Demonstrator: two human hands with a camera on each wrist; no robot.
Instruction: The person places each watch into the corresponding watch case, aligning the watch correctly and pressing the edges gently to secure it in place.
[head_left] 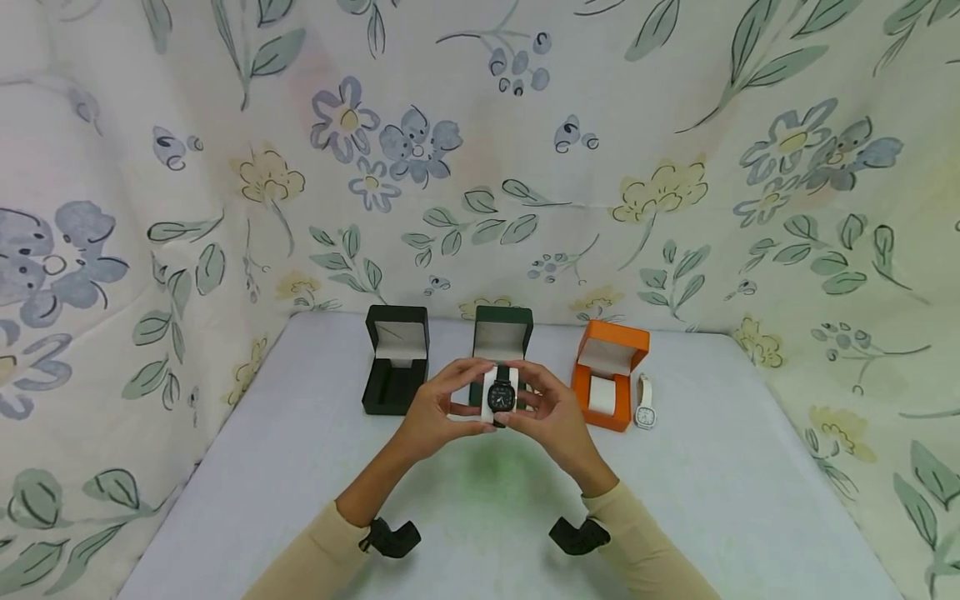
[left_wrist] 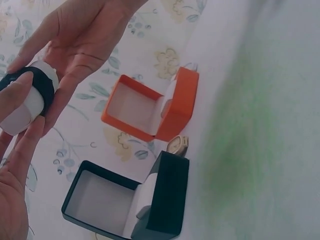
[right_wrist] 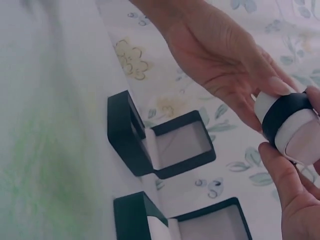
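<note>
Both hands hold up a white watch cushion (head_left: 489, 398) with a black-strapped, dark-faced wristwatch (head_left: 501, 397) wrapped round it. My left hand (head_left: 435, 412) grips its left side between thumb and fingers. From the other side, my right hand (head_left: 555, 410) pinches it, with the thumb near the lower strap. The dark strap (right_wrist: 275, 117) circles the cushion in the right wrist view. Behind the hands stands an opened green watch box (head_left: 502, 333), its lower part mostly covered by them.
An opened black box (head_left: 386, 400) stands left, with no cushion inside. The opened orange box (head_left: 617, 417) at right holds a white cushion (head_left: 602, 395). Beside it lies a white-strapped watch (head_left: 645, 404). A gold-toned watch (left_wrist: 177, 145) lies between the green and orange boxes. Floral cloth hangs behind.
</note>
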